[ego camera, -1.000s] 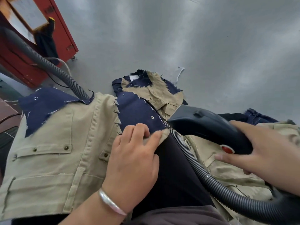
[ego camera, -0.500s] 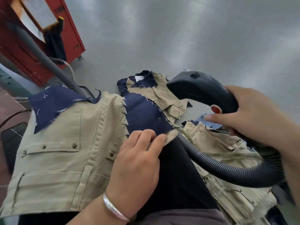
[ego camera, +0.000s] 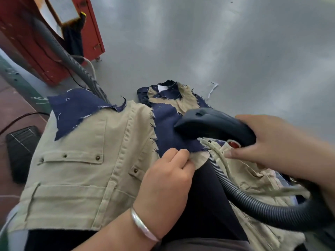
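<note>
With the beige cotton vest (ego camera: 87,178) across the lap (ego camera: 204,205), the left hand (ego camera: 166,180) pinches its edge while the right hand (ego camera: 272,142) fingers (ego camera: 241,153) wrap the dark plastic hose nozzle (ego camera: 213,125) at its frayed navy flap (ego camera: 168,127), so the cleaning seems barely begun.

This is a garment workshop: a half-finished khaki garment (ego camera: 81,178) with raw-edged navy panels (ego camera: 76,107) lies spread out, and more such pieces (ego camera: 183,98) lie heaped on the bare grey floor (ego camera: 199,42). A handheld nozzle (ego camera: 213,125) on a ribbed hose (ego camera: 253,205), a black foot pedal (ego camera: 21,147) and a red metal cabinet (ego camera: 27,51) suggest factory work.
</note>
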A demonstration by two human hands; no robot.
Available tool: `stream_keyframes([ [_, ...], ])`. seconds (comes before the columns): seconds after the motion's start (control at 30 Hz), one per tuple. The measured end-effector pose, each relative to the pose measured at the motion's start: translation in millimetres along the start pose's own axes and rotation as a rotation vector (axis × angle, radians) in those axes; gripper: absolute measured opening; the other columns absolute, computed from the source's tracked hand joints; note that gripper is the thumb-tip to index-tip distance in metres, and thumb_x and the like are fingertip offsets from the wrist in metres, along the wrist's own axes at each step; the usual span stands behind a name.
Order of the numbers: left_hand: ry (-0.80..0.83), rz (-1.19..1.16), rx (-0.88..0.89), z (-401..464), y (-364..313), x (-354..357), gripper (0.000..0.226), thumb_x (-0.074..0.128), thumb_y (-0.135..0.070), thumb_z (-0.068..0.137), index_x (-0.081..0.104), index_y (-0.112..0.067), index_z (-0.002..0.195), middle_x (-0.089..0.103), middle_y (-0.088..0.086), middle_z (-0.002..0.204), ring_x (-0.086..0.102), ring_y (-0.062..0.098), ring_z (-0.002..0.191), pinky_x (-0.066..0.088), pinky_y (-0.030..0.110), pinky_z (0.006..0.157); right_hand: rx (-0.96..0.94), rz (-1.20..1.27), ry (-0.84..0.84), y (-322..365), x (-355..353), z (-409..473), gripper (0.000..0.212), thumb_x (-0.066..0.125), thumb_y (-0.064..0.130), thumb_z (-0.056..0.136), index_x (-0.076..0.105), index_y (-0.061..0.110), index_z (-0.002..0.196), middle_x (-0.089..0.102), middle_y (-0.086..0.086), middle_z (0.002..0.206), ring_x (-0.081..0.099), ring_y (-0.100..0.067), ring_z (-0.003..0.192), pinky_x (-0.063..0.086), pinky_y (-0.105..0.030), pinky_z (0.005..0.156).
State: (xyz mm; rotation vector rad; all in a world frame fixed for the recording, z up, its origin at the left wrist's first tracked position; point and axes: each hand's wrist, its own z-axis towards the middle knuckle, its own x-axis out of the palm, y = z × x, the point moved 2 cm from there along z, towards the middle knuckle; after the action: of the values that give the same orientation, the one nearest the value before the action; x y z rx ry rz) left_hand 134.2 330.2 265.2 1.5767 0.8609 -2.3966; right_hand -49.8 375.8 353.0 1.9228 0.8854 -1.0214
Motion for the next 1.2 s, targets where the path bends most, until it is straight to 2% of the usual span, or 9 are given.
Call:
stream_keyframes([
  [0.13, 0.016, -0.037, -0.018, 1.4, 2.3, -1.5, 0.014, 0.064, 0.002, 0.07, 0.067, -0.011, 0.074, 0.06, 0.001, 0.081, 0.054, 0.021, 0.07, 0.049, 0.035, 0.055, -0.029, 0.065, -0.011, 19.2, -10.7, 50.2, 0.026, 0.08, 0.023, 0.078, 0.056, 0.024, 0.084, 0.058, 0.001, 0.051, 0.055, -0.014, 0.033, 0.041, -0.022, 0.032],
  [0.23, 0.023, -0.046, 0.016, 1.0, -0.7, -1.8, 0.021, 0.05, -0.002, 0.072, 0.067, -0.013, 0.074, 0.06, -0.001, 0.08, 0.053, 0.019, 0.069, 0.049, 0.033, 0.055, 0.02, 0.06, -0.017, 28.7, -14.0, 86.5, 0.028, 0.079, 0.016, 0.082, 0.053, 0.011, 0.09, 0.061, -0.013, 0.06, 0.056, -0.025, 0.041, 0.055, -0.041, 0.047],
  [0.4, 0.073, -0.077, 0.119, -10.6, -12.7, -1.7, 0.013, 0.066, -0.006, 0.067, 0.065, -0.018, 0.072, 0.059, -0.006, 0.081, 0.052, 0.015, 0.07, 0.046, 0.028, 0.055, 0.105, 0.134, -0.095, 11.2, -27.0, 93.6, 0.029, 0.079, 0.012, 0.082, 0.055, 0.005, 0.097, 0.059, -0.013, 0.057, 0.055, -0.022, 0.04, 0.05, -0.031, 0.042],
  [0.53, 0.09, -0.08, 0.151, -15.6, -14.2, -3.9, 0.01, 0.063, -0.008, 0.07, 0.064, -0.016, 0.075, 0.059, -0.004, 0.083, 0.051, 0.016, 0.071, 0.047, 0.03, 0.055, 0.095, 0.163, -0.162, -11.9, -41.1, 40.8, 0.026, 0.084, 0.029, 0.074, 0.059, 0.025, 0.082, 0.063, -0.005, 0.048, 0.058, -0.015, 0.034, 0.044, -0.022, 0.033],
  [0.7, -0.177, 0.008, 0.096, -18.2, -26.3, -10.3, 0.023, 0.053, -0.003, 0.087, 0.074, -0.012, 0.085, 0.069, 0.005, 0.093, 0.063, 0.023, 0.08, 0.05, 0.032, 0.064, 0.104, 0.054, -0.21, -20.0, -28.4, -34.0, 0.048, 0.076, 0.068, 0.055, 0.058, 0.044, 0.092, 0.068, 0.007, 0.056, 0.056, -0.01, 0.031, 0.044, -0.026, 0.03],
  [0.8, -0.129, 0.087, 0.084, -21.9, -30.1, -4.1, 0.032, 0.046, -0.002, 0.085, 0.077, -0.011, 0.087, 0.073, 0.008, 0.098, 0.07, 0.022, 0.089, 0.055, 0.028, 0.064, 0.037, -0.023, -0.199, -13.2, -12.1, -56.4, 0.046, 0.065, 0.076, 0.056, 0.055, 0.046, 0.09, 0.065, 0.018, 0.065, 0.058, -0.005, 0.042, 0.049, -0.032, 0.036],
  [0.87, -0.038, 0.126, 0.07, -20.8, -31.7, 1.2, 0.038, 0.041, -0.002, 0.084, 0.077, -0.01, 0.088, 0.073, 0.008, 0.097, 0.071, 0.02, 0.09, 0.055, 0.025, 0.058, -0.009, -0.109, -0.193, -1.9, -1.5, -57.8, 0.039, 0.062, 0.072, 0.058, 0.05, 0.046, 0.084, 0.062, 0.025, 0.069, 0.052, -0.004, 0.041, 0.044, -0.029, 0.04],
  [1.0, 0.036, 0.186, 0.052, -19.0, -38.2, 9.4, 0.04, 0.037, 0.001, 0.083, 0.076, -0.007, 0.092, 0.073, 0.013, 0.098, 0.07, 0.022, 0.092, 0.056, 0.026, 0.06, 0.043, -0.211, -0.081, 24.1, 11.9, -41.7, 0.035, 0.075, 0.055, 0.068, 0.045, 0.039, 0.078, 0.054, 0.009, 0.057, 0.051, -0.002, 0.055, 0.043, -0.034, 0.054],
  [1.2, 0.152, 0.251, 0.025, -18.6, -39.1, 11.8, 0.049, 0.029, 0.003, 0.085, 0.077, -0.005, 0.092, 0.073, 0.012, 0.096, 0.07, 0.022, 0.092, 0.057, 0.024, 0.064, -0.037, -0.271, -0.029, 59.2, -2.8, 10.9, 0.029, 0.074, 0.035, 0.075, 0.047, 0.029, 0.077, 0.054, 0.008, 0.069, 0.051, -0.006, 0.058, 0.036, -0.028, 0.051],
])
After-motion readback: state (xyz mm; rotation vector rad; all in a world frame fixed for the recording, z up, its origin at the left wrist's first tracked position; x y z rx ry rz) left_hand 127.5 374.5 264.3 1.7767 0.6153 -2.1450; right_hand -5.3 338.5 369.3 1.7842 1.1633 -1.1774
